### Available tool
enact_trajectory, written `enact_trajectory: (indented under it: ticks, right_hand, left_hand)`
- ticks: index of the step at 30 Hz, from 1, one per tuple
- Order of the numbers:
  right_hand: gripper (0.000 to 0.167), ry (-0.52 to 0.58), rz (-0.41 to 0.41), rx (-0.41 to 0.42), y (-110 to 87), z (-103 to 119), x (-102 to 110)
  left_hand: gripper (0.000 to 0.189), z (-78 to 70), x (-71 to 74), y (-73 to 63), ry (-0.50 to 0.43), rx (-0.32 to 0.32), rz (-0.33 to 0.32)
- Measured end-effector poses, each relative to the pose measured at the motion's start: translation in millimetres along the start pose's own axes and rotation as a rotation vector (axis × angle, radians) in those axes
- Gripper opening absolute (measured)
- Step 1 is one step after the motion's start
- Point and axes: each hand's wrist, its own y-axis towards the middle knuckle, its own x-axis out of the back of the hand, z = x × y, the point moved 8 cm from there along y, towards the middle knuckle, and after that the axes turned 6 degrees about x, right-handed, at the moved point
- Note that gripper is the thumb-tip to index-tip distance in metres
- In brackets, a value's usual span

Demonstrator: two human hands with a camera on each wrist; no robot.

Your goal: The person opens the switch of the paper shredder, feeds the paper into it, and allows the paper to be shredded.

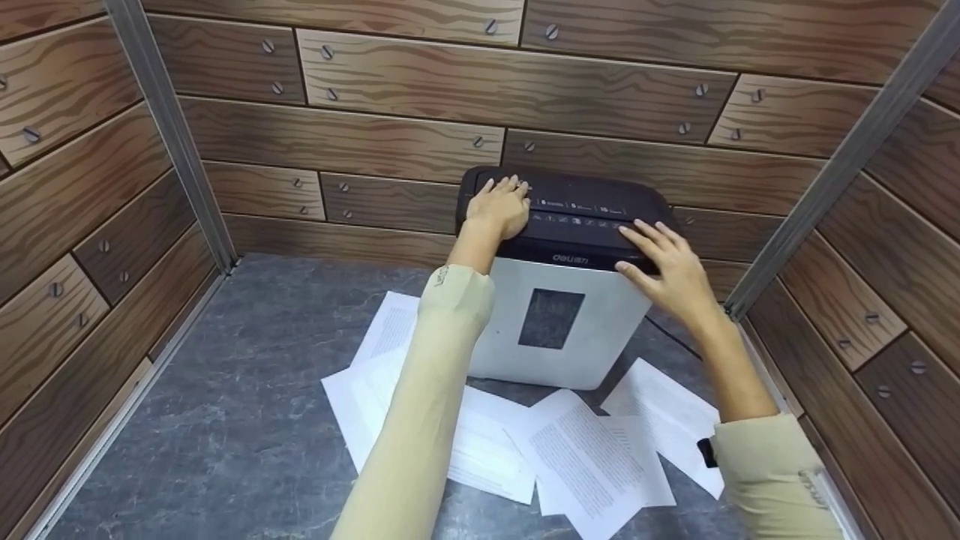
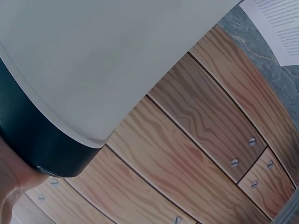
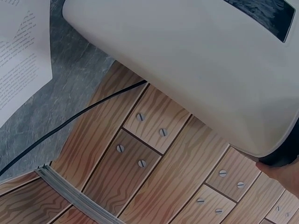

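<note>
A paper shredder (image 1: 495,330) with a dark top (image 1: 592,202) and a pale bin with a dark window (image 1: 551,319) stands upright against the back wall. My left hand (image 1: 499,210) lies on the left part of its top, fingers extended forward. At the right front corner, my right hand (image 1: 667,270) touches the top with spread fingers, the thumb lower on the front edge. In the left wrist view, part of the left hand (image 2: 18,182) meets the dark rim. The right wrist view shows part of the right hand (image 3: 285,175) against the rim's corner.
Several printed sheets (image 1: 589,457) lie overlapping on the grey floor (image 1: 225,397) before the shredder, others at its left (image 1: 386,322). A black cord (image 3: 79,114) runs from behind it. Wood-patterned walls (image 1: 420,82) and metal posts (image 1: 176,135) enclose the space.
</note>
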Motion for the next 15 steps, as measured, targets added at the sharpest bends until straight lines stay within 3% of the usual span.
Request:
enact_trajectory:
  ticks: [9, 11, 15]
  right_hand:
    - [0.052, 0.003, 0.000, -0.005, -1.9, 0, -2]
    - [0.052, 0.004, -0.003, -0.006, -1.6, 0, -2]
    - [0.052, 0.001, -0.001, -0.013, -0.9, 0, -2]
  left_hand:
    - [0.047, 1.7, -0.9, -2.4, -0.042, 0.032, -0.030]
    - [0.046, 1.6, 2.3, -4.4, -0.065, 0.030, -0.081]
    - [0.044, 1.0, 10.3, -15.7, -0.081, -0.004, -0.259]
